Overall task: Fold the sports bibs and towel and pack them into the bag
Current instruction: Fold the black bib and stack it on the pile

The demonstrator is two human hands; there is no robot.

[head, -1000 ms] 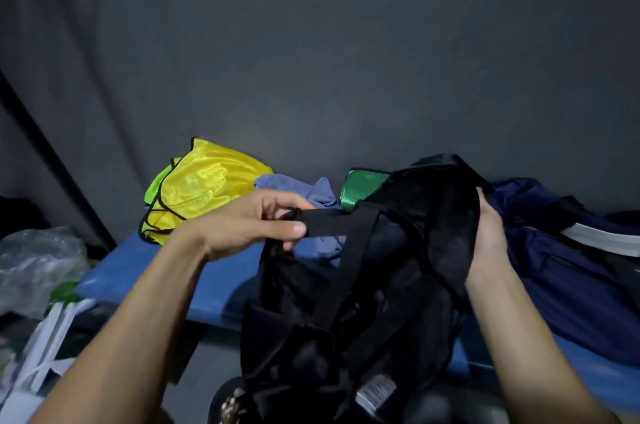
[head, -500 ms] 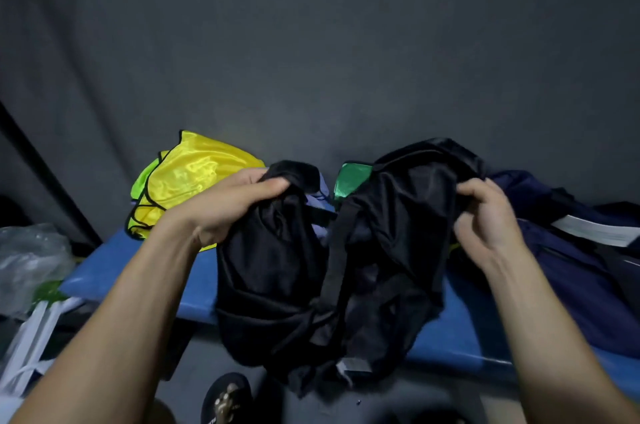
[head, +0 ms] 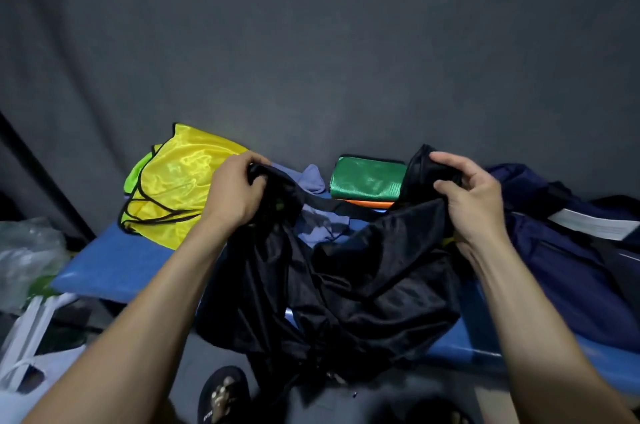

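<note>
Both grips, left hand point(head: 231, 193) and right hand point(head: 472, 202), are clamped on one black bag point(head: 349, 285), stretched sideways. Behind the bag, one yellow bib point(head: 176, 188) and one green bib point(head: 367, 181) are seen.

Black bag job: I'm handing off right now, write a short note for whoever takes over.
Left hand grips one side of the black bag at its top edge; right hand grips the other side, spreading the top.
The bag hangs over the front edge of the blue bench.
Done: green bib lies folded on an orange one behind the bag.
Left: yellow bibs lie loose at the left, blue towel rumpled behind the bag. Fold those, then pack everything; whether anything is inside the bag cannot be seen.
</note>
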